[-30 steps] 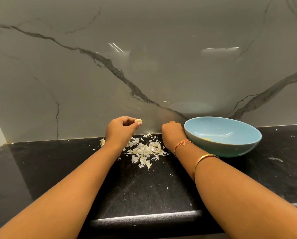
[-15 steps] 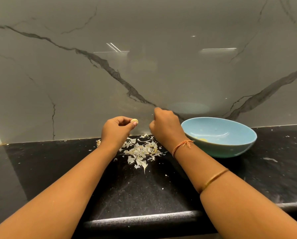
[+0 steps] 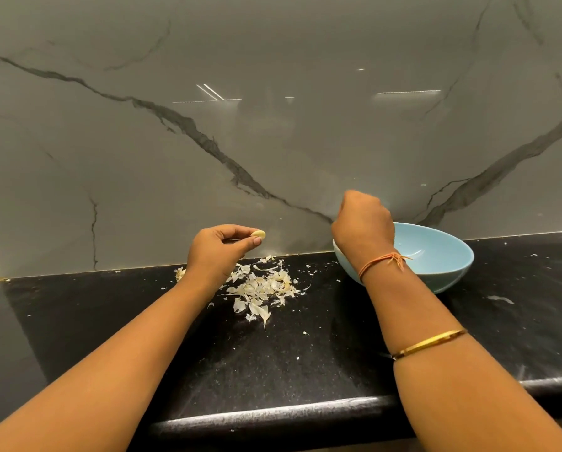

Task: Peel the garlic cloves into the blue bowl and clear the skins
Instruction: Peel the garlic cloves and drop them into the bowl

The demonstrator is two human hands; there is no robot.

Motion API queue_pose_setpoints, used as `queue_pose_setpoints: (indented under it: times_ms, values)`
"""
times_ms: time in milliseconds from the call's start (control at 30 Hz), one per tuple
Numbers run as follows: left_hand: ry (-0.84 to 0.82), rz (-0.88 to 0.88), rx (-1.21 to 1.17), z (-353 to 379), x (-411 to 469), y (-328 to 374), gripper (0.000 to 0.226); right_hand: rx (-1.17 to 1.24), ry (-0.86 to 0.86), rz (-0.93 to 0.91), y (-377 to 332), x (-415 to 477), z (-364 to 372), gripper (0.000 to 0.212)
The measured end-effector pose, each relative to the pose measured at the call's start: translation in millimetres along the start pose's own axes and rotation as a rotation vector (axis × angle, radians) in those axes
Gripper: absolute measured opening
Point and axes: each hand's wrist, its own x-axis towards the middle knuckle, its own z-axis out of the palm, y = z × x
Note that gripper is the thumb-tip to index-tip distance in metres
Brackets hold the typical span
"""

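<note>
- Currently: peeling step in hand; skin clearing not yet begun.
- Left hand pinches a peeled garlic clove between thumb and fingertips, raised above the black countertop and just left of the pile of garlic skins.
- Right hand is held over the left rim of the blue bowl, back toward the camera, fingers curled under. Cannot tell whether it holds anything.
- The bowl sits on the counter against the marble backsplash, to the right of the skins and apart from them. Most of its inside is hidden by the right wrist; cannot tell what it contains.
- A small pale lump lies beside the left wrist; clove or skin, not resolvable.
- Scattered flecks of skin are spread across the counter, some to the right of the bowl.
- Judgement: the clove looks clean, so the next move is to carry it rightward across the pile and release it inside the rim.
- Thereafter the skins need gathering; they are thin and light, so a slow sweep should keep them from scattering.
</note>
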Motion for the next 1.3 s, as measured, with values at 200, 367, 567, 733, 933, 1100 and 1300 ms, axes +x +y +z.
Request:
queue_pose_setpoints:
  times_ms: [200,367,567,733,933,1100,1300]
  values:
    - [0.013,0.075,-0.02,-0.1,-0.8,2.3,0.017,0.502,0.065,-0.382,-27.0,-13.8,22.4,0.009]
    - [0.027,0.152,0.013,0.8,-0.7,1.2,0.017,0.764,-0.349,-0.151,-33.1,-17.8,43.6,0.017]
    - [-0.049,0.085,-0.085,2.2,-1.9,2.9,0.021,1.136,-0.445,-0.031,-29.8,-18.5,42.0,0.012]
    - [-0.065,-0.021,-0.126,4.0,-2.0,4.5,0.02,1.247,-0.44,0.073,-27.9,-16.1,40.1,0.014]
    - [-0.053,-0.035,-0.173,3.6,-4.3,6.2,0.01,1.268,-0.476,0.098,-27.1,-16.5,39.7,0.006]
    - [-0.029,-0.063,-0.258,2.7,-3.1,6.2,0.008,1.226,-0.395,0.107,-28.5,-15.7,42.9,0.021]
    - [-0.008,-0.043,-0.241,2.0,-1.4,5.1,0.011,0.817,-0.148,-0.102,-28.0,-15.5,48.6,0.01]
